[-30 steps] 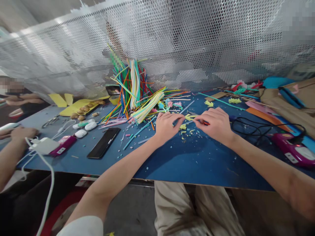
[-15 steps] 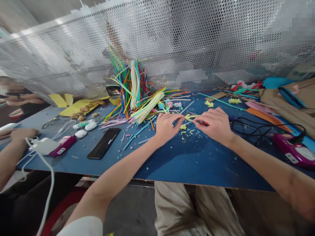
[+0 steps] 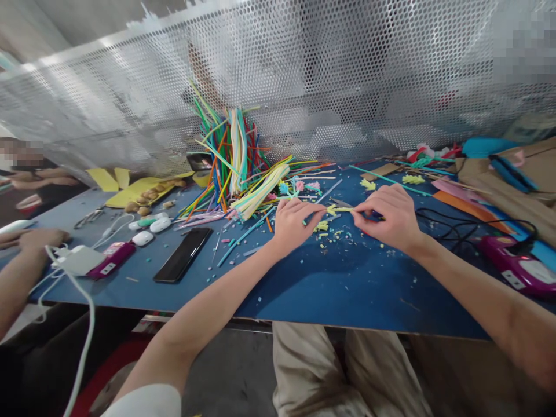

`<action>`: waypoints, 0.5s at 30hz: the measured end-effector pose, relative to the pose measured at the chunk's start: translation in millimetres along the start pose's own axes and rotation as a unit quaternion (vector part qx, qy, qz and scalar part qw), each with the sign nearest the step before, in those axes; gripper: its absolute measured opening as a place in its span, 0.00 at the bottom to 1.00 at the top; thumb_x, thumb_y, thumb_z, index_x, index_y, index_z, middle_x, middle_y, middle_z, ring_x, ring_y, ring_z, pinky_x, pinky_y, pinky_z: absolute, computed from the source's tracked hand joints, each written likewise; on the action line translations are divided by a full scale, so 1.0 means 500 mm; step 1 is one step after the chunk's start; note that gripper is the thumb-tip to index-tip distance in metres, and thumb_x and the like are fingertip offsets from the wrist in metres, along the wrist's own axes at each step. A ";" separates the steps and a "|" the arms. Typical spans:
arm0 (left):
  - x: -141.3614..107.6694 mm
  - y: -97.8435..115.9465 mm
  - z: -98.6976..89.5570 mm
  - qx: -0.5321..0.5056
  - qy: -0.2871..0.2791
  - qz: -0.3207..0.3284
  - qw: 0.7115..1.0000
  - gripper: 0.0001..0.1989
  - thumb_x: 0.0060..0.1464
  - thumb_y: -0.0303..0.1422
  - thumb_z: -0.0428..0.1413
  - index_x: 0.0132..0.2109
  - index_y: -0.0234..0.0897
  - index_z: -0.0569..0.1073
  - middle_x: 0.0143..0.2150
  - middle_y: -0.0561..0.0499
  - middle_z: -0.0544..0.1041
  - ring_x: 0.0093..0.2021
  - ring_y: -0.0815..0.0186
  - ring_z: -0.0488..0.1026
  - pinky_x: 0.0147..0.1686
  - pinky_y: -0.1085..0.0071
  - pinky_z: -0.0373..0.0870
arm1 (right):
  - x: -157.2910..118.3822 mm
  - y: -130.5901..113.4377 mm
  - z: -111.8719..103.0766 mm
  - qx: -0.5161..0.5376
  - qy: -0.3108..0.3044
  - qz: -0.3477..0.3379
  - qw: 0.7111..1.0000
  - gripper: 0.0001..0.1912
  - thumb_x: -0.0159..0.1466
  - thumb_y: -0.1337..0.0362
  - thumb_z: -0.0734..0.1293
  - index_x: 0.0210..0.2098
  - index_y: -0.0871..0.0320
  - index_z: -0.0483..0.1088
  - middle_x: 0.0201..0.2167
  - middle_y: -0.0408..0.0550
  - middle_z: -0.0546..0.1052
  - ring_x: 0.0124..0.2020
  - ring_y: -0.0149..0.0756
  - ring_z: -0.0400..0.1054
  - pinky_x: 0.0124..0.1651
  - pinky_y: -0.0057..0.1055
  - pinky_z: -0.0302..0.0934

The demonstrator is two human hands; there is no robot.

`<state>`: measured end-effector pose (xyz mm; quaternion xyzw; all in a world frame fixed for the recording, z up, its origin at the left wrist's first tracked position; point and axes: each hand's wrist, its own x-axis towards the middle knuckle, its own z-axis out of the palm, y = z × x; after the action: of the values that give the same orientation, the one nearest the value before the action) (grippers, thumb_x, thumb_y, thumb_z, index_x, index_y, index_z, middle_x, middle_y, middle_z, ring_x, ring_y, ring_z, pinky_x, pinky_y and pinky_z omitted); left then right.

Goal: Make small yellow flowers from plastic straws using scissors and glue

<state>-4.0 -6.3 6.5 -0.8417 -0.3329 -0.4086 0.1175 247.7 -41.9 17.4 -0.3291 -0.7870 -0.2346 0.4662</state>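
Note:
Between my two hands a short yellow pipe cleaner [image 3: 344, 209] is stretched, with small side pieces near its left end. My left hand [image 3: 294, 227] is closed, its thumb and forefinger pinching that left end. With a similar pinch, my right hand [image 3: 390, 215] grips the right end. A dark blue and red object [image 3: 376, 216], perhaps a tool handle, sits inside the right hand's curled fingers; mostly it is hidden. Below the hands lie a yellow fuzzy piece [image 3: 322, 226] and scattered clippings. Two more yellow pieces, one a branched pipe-cleaner piece [image 3: 368, 184], lie behind.
Bundled coloured pipe cleaners [image 3: 238, 150] stand at the back against a perforated metal screen [image 3: 330, 75]. A black phone [image 3: 184, 255] lies left, near a purple power strip [image 3: 112, 259] with white cables. Another power strip [image 3: 516, 263] lies right. A co-worker's arm [image 3: 26, 260] rests far left.
My right hand has moved slightly right and turned, and more of the yellow pipe cleaner shows stretched between the hands. My left hand has barely moved.

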 end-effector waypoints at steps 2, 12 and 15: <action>0.000 0.003 -0.002 0.001 0.005 0.012 1.000 0.07 0.66 0.38 0.58 0.43 0.48 0.81 0.41 0.57 0.85 0.39 0.65 0.76 0.45 0.62 0.61 | 0.000 0.000 0.000 -0.008 -0.006 -0.028 1.000 0.04 0.62 0.67 0.72 0.32 0.53 0.73 0.25 0.38 0.77 0.31 0.33 0.69 0.39 0.37 0.57; -0.001 0.014 -0.008 0.007 -0.019 0.006 1.000 0.08 0.66 0.40 0.57 0.43 0.50 0.82 0.40 0.56 0.85 0.40 0.64 0.75 0.45 0.60 0.62 | -0.004 -0.007 -0.002 -0.032 -0.080 -0.030 0.996 0.04 0.66 0.65 0.69 0.34 0.50 0.73 0.29 0.38 0.80 0.34 0.34 0.69 0.42 0.39 0.56; -0.001 0.015 -0.009 0.009 -0.029 0.002 1.000 0.09 0.66 0.41 0.56 0.44 0.50 0.82 0.41 0.55 0.85 0.40 0.63 0.76 0.46 0.59 0.62 | -0.005 -0.008 -0.002 -0.031 -0.079 -0.038 0.996 0.04 0.67 0.65 0.68 0.35 0.50 0.72 0.30 0.37 0.80 0.34 0.34 0.69 0.42 0.40 0.56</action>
<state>-2.0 -14.3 9.6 -0.8527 -0.3377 -0.3813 0.1163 246.4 -45.8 15.5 -0.3312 -0.8256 -0.2496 0.3826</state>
